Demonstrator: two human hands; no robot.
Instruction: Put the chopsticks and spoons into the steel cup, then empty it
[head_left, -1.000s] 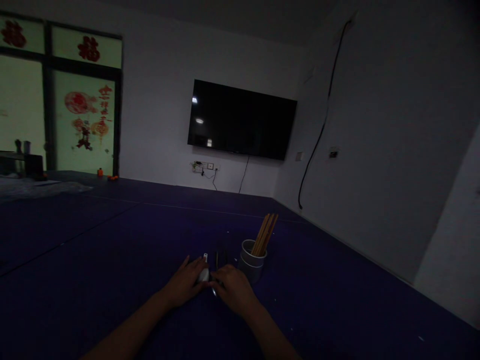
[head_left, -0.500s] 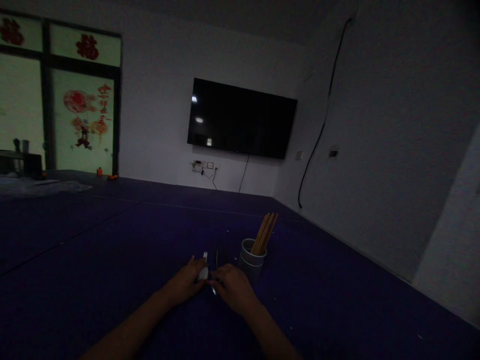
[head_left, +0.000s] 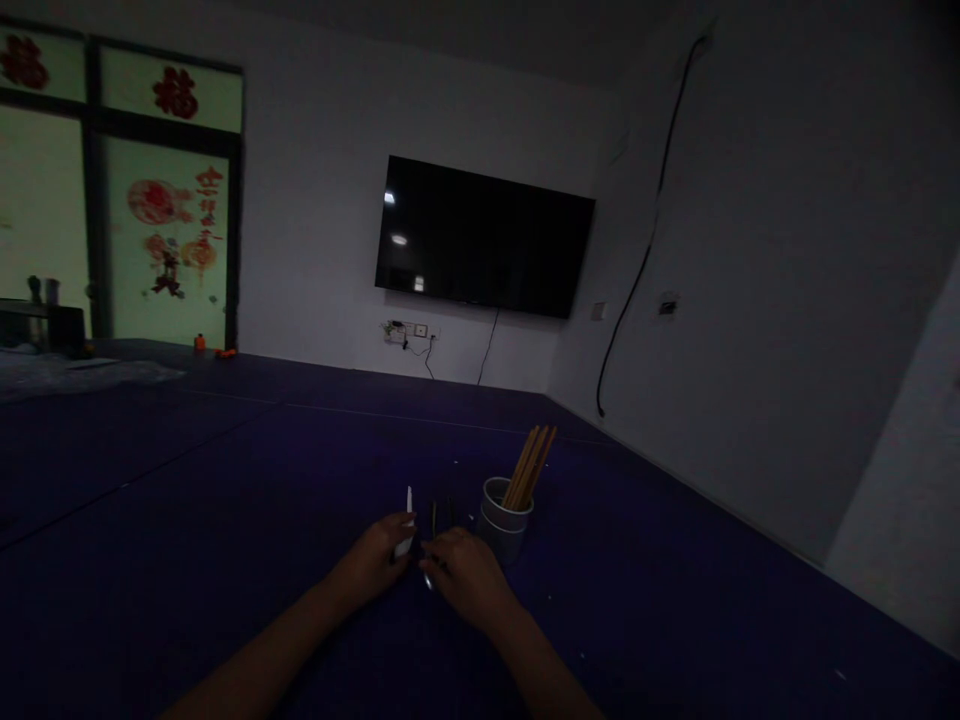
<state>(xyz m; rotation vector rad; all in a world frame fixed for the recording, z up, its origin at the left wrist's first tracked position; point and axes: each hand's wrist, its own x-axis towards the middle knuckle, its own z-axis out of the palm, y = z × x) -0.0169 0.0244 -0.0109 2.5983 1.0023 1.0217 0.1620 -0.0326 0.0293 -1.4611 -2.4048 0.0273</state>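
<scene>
My left hand [head_left: 375,555] is closed on a white spoon [head_left: 404,546], gripping it by the sides of its wide end. The spoon stands nearly edge-on, its narrow handle pointing away from me. Close beside it, my right hand [head_left: 466,575] has its fingers bent and pinched over a shiny metal utensil [head_left: 428,580]; only its bright end shows and the fingers cover the rest. Just beyond the right fingers lie a thin yellowish handle [head_left: 433,515] and a dark thin piece [head_left: 451,510]. A grey cup [head_left: 501,535] holding several wooden chopsticks [head_left: 529,468] stands right of that hand.
The dark blue surface [head_left: 262,500] reaches to the walls, with small white scraps on it. Clear plastic sheeting [head_left: 90,372] and small orange objects [head_left: 199,343] lie at the far left. A television [head_left: 484,240] and a hanging black cable [head_left: 637,270] are on the walls.
The white spoon has turned in my left hand from showing its broad face to nearly edge-on. My right hand has hardly moved. The cup stays in place.
</scene>
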